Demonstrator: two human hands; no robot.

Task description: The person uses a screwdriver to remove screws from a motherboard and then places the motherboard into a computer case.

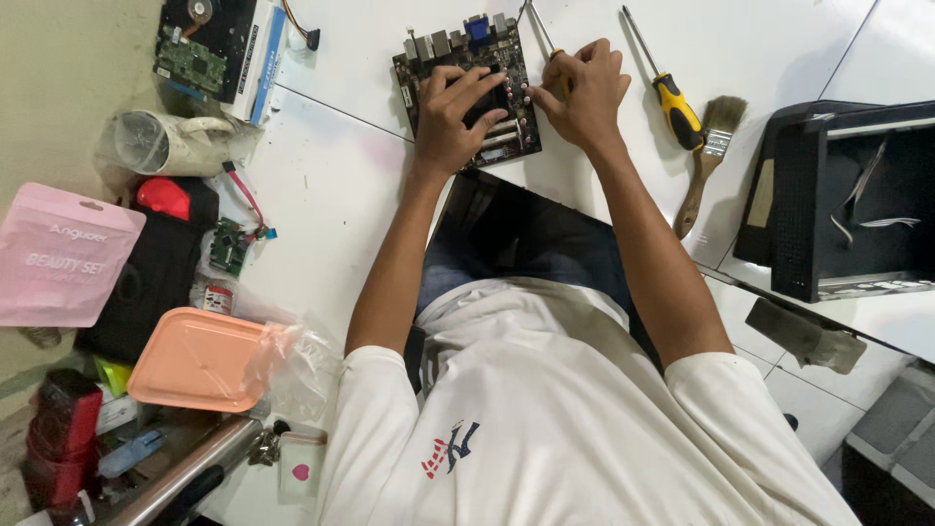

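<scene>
A small dark motherboard [421,60] with rear ports lies on the white tiled surface [331,185] in front of me. My left hand [450,115] lies on top of it, fingers spread over a black block at its centre. My right hand [587,93] is curled at the board's right edge, its fingertips touching that edge. A thin screwdriver [537,26] pokes out from behind my right hand, with its yellowish handle mostly hidden under the fingers. I cannot tell if the hand grips it.
A yellow-handled screwdriver [676,105] and a paintbrush [709,156] lie right of my right hand. An open black computer case [842,200] stands at the far right. At left are a hard drive [206,41], a plastic cup [156,142], a pink pouch [60,255] and an orange tray [195,356].
</scene>
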